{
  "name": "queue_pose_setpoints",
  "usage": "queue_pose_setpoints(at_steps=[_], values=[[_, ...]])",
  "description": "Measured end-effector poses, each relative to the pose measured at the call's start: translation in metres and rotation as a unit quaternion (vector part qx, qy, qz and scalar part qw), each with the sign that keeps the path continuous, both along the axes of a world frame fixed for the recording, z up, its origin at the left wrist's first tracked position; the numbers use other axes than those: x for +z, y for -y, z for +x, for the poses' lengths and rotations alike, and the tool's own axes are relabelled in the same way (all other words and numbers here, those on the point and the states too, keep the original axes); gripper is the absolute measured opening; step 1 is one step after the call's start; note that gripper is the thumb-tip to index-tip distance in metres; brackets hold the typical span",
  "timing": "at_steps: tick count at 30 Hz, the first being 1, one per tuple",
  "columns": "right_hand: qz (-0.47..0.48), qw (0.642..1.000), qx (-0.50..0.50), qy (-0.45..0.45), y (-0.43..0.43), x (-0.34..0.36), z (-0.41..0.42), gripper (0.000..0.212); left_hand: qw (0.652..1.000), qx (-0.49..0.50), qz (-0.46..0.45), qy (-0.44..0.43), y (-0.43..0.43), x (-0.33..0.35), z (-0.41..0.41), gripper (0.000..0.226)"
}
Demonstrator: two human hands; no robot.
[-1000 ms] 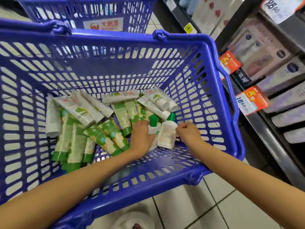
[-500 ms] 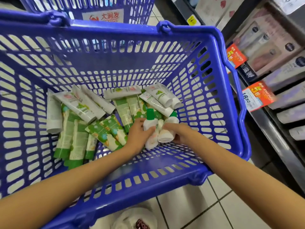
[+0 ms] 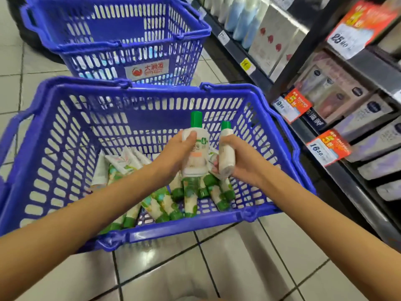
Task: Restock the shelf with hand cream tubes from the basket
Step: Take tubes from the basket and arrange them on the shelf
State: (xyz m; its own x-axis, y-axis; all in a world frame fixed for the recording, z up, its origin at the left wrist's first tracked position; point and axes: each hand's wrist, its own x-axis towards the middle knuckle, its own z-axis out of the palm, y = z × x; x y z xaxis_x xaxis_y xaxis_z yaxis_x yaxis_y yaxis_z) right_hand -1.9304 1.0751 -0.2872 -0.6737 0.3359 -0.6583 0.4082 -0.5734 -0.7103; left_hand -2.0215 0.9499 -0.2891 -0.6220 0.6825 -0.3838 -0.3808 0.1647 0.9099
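A green-capped white bottle [image 3: 195,157] is clasped upright in the left grip [image 3: 173,153] and a second bottle [image 3: 226,155] in the right grip [image 3: 243,164], both above the basket [image 3: 173,227], where hand cream tubes [image 3: 167,203] lie. The shelf [image 3: 347,187] is found right of the basket, nearer the right grip. "16.60" is read on a price tag [image 3: 327,147], "大润发" on the far basket [image 3: 121,47].

Baskets: two, near basket [image 3: 65,159] and far basket [image 3: 108,25]. Green-capped bottles: two, left bottle [image 3: 195,155] and right bottle [image 3: 225,153]. Tubes [image 3: 168,204]: over ten, exact count obscured.
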Motion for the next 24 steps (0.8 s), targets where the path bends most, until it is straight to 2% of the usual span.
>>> queue_pose_setpoints(at_steps=[3, 5, 8, 13, 17, 20, 24], values=[[-0.022, 0.998, -0.023, -0.058, -0.008, 0.016, 0.018, 0.014, 0.995, -0.047, 0.037, 0.074, -0.002, 0.011, 0.012, 0.037], [-0.006, 0.996, -0.017, -0.093, -0.016, 0.029, 0.032, 0.014, 0.989, -0.088, 0.072, 0.091, -0.011, 0.023, 0.019, 0.033], [0.074, 0.990, 0.005, -0.116, -0.026, 0.051, 0.056, 0.019, 0.977, -0.121, 0.139, 0.102, -0.028, 0.043, 0.033, 0.029], [0.209, 0.967, -0.048, -0.138, -0.050, 0.091, 0.119, 0.039, 0.942, -0.230, 0.202, 0.136, -0.066, 0.075, 0.080, 0.034], [0.215, 0.964, -0.093, -0.126, -0.056, 0.106, 0.200, 0.038, 0.908, -0.331, 0.207, 0.154, -0.096, 0.082, 0.135, 0.037], [0.186, 0.964, -0.147, -0.121, -0.048, 0.109, 0.266, 0.033, 0.891, -0.387, 0.188, 0.144, -0.114, 0.067, 0.186, 0.042], [0.197, 0.952, -0.209, -0.106, -0.030, 0.116, 0.350, 0.029, 0.860, -0.456, 0.173, 0.152, -0.132, 0.052, 0.261, 0.051]])
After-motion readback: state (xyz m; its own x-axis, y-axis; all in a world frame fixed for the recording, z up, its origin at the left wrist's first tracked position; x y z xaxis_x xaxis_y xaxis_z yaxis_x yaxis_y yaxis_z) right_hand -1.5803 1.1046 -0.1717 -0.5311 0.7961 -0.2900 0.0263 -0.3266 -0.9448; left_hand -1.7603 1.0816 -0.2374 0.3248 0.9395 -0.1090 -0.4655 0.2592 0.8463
